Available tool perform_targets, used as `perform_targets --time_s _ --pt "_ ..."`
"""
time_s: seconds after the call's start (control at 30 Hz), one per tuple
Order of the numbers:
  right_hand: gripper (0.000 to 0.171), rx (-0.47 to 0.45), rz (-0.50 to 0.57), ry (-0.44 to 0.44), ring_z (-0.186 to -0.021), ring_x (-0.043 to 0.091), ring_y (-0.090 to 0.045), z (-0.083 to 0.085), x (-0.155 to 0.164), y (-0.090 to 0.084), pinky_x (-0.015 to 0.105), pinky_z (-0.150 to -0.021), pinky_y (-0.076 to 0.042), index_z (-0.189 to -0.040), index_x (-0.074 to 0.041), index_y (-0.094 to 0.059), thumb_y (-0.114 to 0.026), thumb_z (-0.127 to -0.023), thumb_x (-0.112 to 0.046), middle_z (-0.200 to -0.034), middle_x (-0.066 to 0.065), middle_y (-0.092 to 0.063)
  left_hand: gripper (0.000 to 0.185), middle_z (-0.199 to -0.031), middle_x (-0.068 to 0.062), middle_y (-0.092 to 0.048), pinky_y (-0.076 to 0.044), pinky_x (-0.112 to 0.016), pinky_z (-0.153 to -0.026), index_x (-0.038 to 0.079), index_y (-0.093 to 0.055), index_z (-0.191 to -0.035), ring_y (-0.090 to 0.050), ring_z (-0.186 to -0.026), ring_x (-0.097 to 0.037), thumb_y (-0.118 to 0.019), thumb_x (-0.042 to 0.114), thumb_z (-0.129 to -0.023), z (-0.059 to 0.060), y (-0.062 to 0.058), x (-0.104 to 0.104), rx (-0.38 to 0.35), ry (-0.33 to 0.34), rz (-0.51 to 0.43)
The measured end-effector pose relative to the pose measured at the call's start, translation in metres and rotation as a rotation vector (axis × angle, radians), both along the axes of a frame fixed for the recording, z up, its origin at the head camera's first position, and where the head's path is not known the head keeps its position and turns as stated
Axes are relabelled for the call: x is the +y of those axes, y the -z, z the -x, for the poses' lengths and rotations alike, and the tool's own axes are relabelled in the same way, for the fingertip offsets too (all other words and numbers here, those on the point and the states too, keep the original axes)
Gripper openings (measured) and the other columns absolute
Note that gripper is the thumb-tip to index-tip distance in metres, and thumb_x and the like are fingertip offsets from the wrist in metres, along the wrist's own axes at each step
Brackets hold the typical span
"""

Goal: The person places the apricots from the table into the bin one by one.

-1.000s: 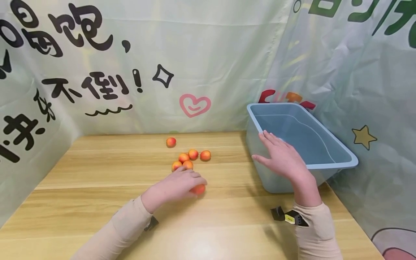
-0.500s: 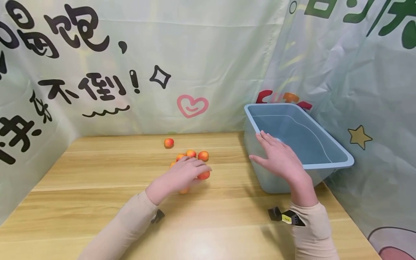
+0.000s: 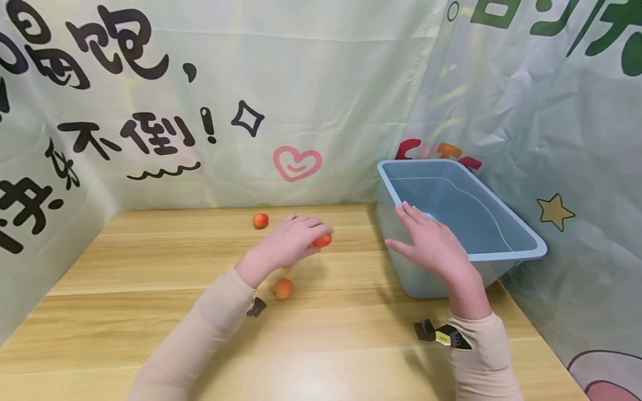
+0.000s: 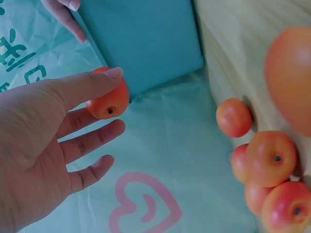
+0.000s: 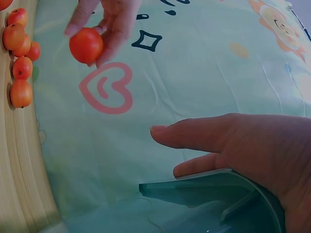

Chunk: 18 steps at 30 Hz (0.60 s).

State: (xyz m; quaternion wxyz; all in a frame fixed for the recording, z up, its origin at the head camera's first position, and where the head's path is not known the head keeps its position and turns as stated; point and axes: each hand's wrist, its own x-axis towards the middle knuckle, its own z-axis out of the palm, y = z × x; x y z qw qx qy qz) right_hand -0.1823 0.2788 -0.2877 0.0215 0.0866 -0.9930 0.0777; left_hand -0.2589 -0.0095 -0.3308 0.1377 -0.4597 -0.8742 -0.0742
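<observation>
The left hand (image 3: 291,240) has fingers grasping 1 fruit (image 3: 322,240); the right hand (image 3: 432,245), fingers extended, is at the rim of the bin (image 3: 511,257).

The fruits (image 3: 283,288) are coloured orange-red, the tub (image 3: 416,273) greyish blue; the desk (image 3: 346,328) is grained tan, the pale backdrop (image 3: 341,100) printed with a pink heart (image 3: 297,167).

The left hand (image 3: 290,240), pinching a red fruit (image 3: 322,240), is now higher and farther forward; a nearer orange fruit (image 3: 283,288) comes fully into sight.
</observation>
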Motion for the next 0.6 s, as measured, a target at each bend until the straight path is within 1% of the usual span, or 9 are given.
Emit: perform_targets --time_s 0.23,0.33,0.47,0.6 --pt "0.082 0.001 0.001 0.000 -0.149 0.039 -0.019 0.000 0.001 0.002 0.058 -0.117 -0.020 -0.155 -0.007 -0.022 -0.056 -0.094 -0.050 -0.162 0.018 -0.019 0.044 -0.118 0.001 -0.067 -0.045 -0.039 -0.085 0.019 -0.062 -0.127 -0.062 -0.109 -0.022 -0.075 0.024 -0.086 0.013 -0.017 0.014 0.050 -0.023 0.004" --pt "0.082 -0.002 0.004 0.003 -0.149 0.039 -0.019 0.000 0.001 0.002 0.058 -0.117 -0.021 -0.155 -0.007 -0.022 -0.056 -0.094 -0.050 -0.162 0.018 -0.019 0.042 -0.119 0.001 -0.067 -0.044 -0.039 -0.087 0.019 -0.062 -0.127 -0.061 -0.111 -0.021 -0.074 0.026 -0.087 0.020 -0.024 0.023 0.052 -0.035 -0.006" --pt "0.083 -0.001 0.004 0.005 -0.149 0.039 -0.019 0.000 0.001 0.002 0.058 -0.117 -0.021 -0.155 -0.008 -0.022 -0.057 -0.093 -0.051 -0.162 0.018 -0.019 0.043 -0.122 0.003 -0.066 -0.043 -0.040 -0.092 0.020 -0.061 -0.128 -0.059 -0.116 -0.021 -0.072 0.031 -0.088 0.029 -0.033 0.036 0.032 -0.056 -0.020" --pt "0.082 0.006 0.004 0.001 -0.148 0.039 -0.020 0.001 0.001 0.002 0.058 -0.117 -0.021 -0.155 -0.007 -0.022 -0.057 -0.093 -0.050 -0.162 0.018 -0.019 0.046 -0.124 0.003 -0.065 -0.043 -0.040 -0.095 0.020 -0.059 -0.130 -0.057 -0.116 -0.021 -0.071 0.036 -0.089 0.039 -0.038 0.049 0.012 -0.079 -0.042"
